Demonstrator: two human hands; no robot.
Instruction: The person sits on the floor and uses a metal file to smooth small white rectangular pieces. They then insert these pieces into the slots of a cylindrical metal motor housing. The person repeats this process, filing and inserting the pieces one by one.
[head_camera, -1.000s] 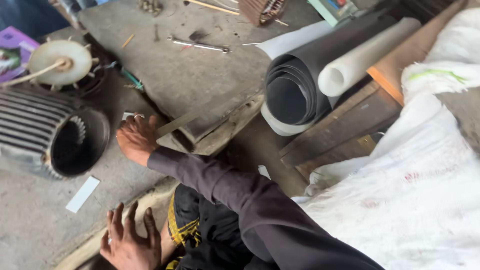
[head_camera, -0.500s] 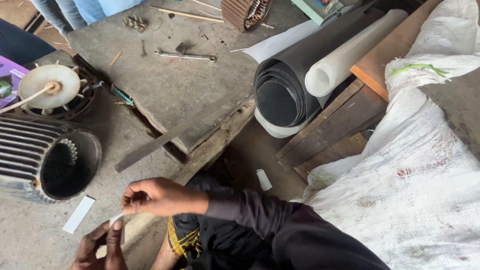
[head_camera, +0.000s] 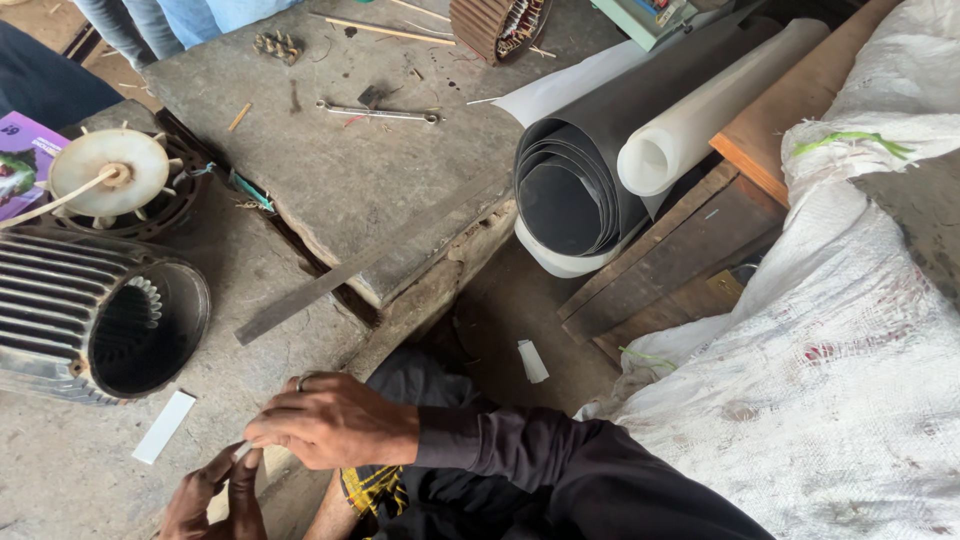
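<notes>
The person's right hand (head_camera: 335, 420) is reaching across the body, its fingers curled and pinching the upper end of a small white strip (head_camera: 243, 452); a ring is showing on one finger. The left hand (head_camera: 215, 495) is sitting at the bottom edge of the view, its fingers drawn together and meeting the same strip from below, so both hands are closing on it. Most of the strip is hidden between the fingertips, just above the concrete floor (head_camera: 60, 470). A second white strip (head_camera: 164, 427) is lying flat on the floor, near the hands and just beside the ribbed motor housing (head_camera: 90, 320). A long flat metal bar (head_camera: 340, 280) is leaning across the edge of the stone slab (head_camera: 340, 170), well apart from both hands.
</notes>
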